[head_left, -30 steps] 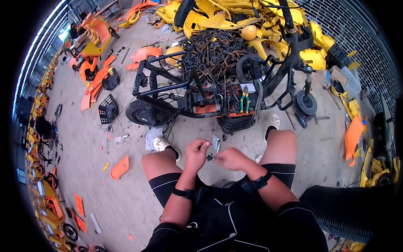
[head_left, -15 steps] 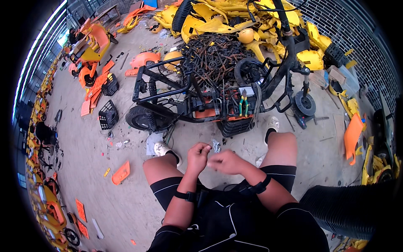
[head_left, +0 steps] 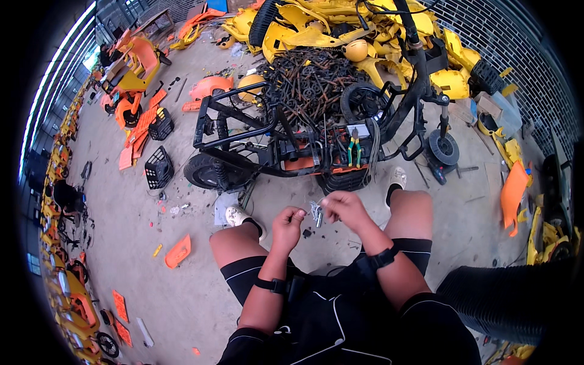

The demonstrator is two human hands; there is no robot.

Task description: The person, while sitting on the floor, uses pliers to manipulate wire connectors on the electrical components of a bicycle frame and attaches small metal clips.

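the left hand is hovering above the floor, fingers curling in beneath the thumb; the right hand is bending its fingers inward too. i'm not able to tell whether either is gripping anything. between them, small silvery parts are showing on the floor. beyond, green-and-yellow-handled pliers are lying on the black scooter frame.

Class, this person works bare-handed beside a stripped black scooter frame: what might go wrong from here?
The pliers resting on the scooter frame might slide off if it is knocked. Anything small slipping from the left hand or right hand could get lost among the silvery bits on the floor.
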